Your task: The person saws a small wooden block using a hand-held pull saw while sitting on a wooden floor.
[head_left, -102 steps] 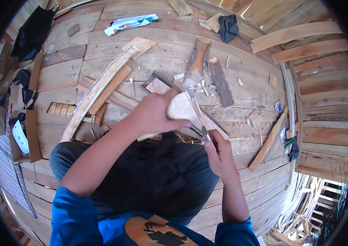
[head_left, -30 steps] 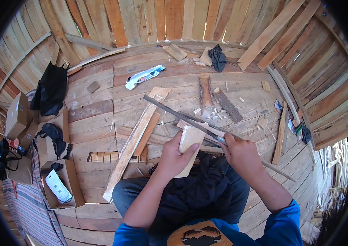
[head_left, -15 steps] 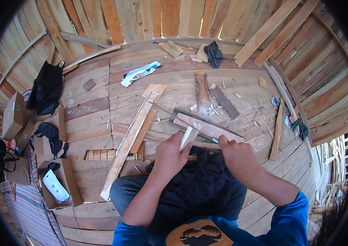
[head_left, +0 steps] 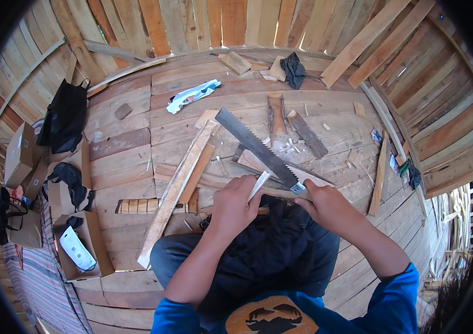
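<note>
My right hand (head_left: 328, 205) is closed around the handle end of a hand saw (head_left: 256, 146). The saw's grey toothed blade slants up and left, its broad side facing me and its teeth toward the right. In my left hand (head_left: 234, 203) I grip a small pale piece of wood (head_left: 259, 185), its end sticking up from my fist. The blade passes close to the wood's tip; I cannot tell whether they touch. Beyond my hands lies a pale flat board (head_left: 253, 161). A long pale plank (head_left: 178, 192) lies on the floor, left of my left hand.
Two bark-covered wood pieces (head_left: 307, 133) and scattered chips lie ahead. Open cardboard boxes (head_left: 100, 247) and a black bag (head_left: 62, 122) stand at the left. A blue-white wrapper (head_left: 193, 96) lies farther off. A narrow board (head_left: 379, 175) rests at the right by the slatted wall.
The saw has turned from edge-on to showing its broad side, and its blade has risen. My right hand has shifted slightly. My left hand still grips the wood.
</note>
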Demonstrator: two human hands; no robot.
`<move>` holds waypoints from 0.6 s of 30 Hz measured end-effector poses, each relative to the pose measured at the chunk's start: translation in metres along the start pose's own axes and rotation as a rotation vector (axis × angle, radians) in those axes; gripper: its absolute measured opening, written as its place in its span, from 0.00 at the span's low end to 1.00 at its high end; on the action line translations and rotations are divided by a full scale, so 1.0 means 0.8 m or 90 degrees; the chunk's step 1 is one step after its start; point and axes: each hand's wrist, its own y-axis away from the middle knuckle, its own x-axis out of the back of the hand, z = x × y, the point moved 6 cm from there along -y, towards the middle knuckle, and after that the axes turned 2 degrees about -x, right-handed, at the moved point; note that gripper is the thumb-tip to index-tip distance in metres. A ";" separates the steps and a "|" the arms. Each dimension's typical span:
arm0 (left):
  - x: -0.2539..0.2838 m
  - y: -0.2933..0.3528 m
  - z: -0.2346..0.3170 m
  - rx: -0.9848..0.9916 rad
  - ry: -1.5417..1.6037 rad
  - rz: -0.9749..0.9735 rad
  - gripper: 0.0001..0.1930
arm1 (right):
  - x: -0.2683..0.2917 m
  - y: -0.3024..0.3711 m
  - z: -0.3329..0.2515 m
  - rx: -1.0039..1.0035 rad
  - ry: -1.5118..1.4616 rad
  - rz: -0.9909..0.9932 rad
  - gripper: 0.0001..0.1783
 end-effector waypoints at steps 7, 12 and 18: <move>-0.017 0.008 -0.014 0.079 0.075 0.004 0.08 | 0.003 0.011 -0.019 -0.059 0.225 0.027 0.10; -0.022 0.006 -0.022 0.169 0.390 0.005 0.11 | 0.014 0.014 -0.009 -0.067 0.081 0.113 0.09; -0.024 0.004 -0.028 0.197 0.372 -0.024 0.12 | 0.006 0.022 -0.006 -0.064 0.147 0.103 0.10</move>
